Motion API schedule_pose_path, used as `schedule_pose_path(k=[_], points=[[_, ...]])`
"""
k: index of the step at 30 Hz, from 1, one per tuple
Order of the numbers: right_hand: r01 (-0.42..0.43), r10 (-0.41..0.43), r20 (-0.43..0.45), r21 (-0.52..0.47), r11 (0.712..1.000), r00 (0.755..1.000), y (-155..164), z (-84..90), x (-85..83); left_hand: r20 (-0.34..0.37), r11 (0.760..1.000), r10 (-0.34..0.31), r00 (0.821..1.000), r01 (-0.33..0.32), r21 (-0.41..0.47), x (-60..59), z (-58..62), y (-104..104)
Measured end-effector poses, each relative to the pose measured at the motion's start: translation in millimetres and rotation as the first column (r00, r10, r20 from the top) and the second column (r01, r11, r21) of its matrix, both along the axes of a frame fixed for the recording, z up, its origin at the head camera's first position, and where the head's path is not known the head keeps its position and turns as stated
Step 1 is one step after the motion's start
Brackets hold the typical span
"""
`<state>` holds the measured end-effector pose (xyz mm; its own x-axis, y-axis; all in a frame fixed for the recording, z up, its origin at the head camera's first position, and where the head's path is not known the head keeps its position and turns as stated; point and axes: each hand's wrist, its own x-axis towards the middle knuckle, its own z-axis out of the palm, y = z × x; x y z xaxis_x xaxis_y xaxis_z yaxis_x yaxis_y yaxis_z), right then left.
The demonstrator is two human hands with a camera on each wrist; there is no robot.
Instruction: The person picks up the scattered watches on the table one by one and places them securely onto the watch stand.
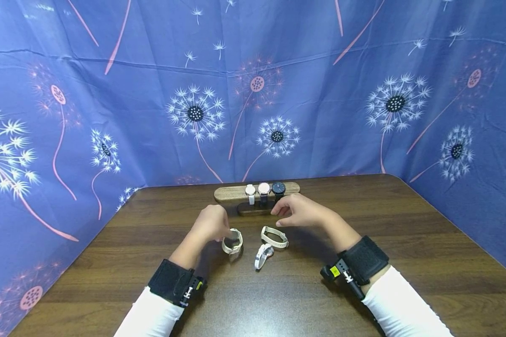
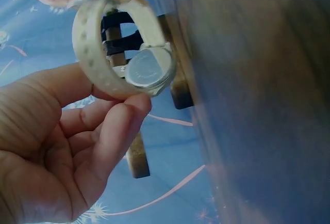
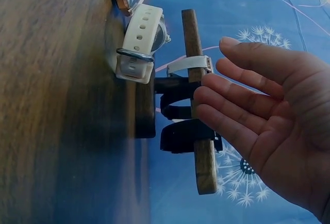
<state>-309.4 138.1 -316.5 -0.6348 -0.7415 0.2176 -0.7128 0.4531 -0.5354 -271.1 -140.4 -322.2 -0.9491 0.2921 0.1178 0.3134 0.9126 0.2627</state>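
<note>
My left hand point(image 1: 211, 223) pinches a cream-strapped wristwatch point(image 2: 88, 48) between thumb and fingers, at the left of the loose watches. Its strap forms a closed loop, and the case back shows in the left wrist view. My right hand point(image 3: 268, 110) holds nothing; its fingers are extended and slightly bent, close to the front of a wooden watch stand point(image 1: 232, 193). Below that hand, a second cream-strapped watch point(image 1: 274, 237) lies on the table. Beside it is a white-strapped watch point(image 1: 263, 256) with a rose-gold case.
Across the stand's bar hang a white-strapped watch point(image 1: 250, 190), a dark-strapped watch with a pale face point(image 1: 264, 188) and a black watch point(image 1: 279, 188). The stand has a dark base point(image 1: 253, 209). Behind the brown wooden table point(image 1: 362, 206) hangs a blue dandelion-print cloth point(image 1: 329, 121).
</note>
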Motion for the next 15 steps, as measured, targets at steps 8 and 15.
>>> schedule_pose_path(k=[8,15], points=[[0.03,-0.041,-0.093,-0.118,0.993,0.995,-13.1,10.3,12.1,-0.357,0.993,0.04,0.933,0.004,0.122,11.2,17.8,7.6],[0.163,-0.215,-0.099,-0.379,0.911,0.972,-35.1,27.8,41.3,-0.766,0.976,0.05,0.641,0.13,0.173,29.0,28.0,27.2]])
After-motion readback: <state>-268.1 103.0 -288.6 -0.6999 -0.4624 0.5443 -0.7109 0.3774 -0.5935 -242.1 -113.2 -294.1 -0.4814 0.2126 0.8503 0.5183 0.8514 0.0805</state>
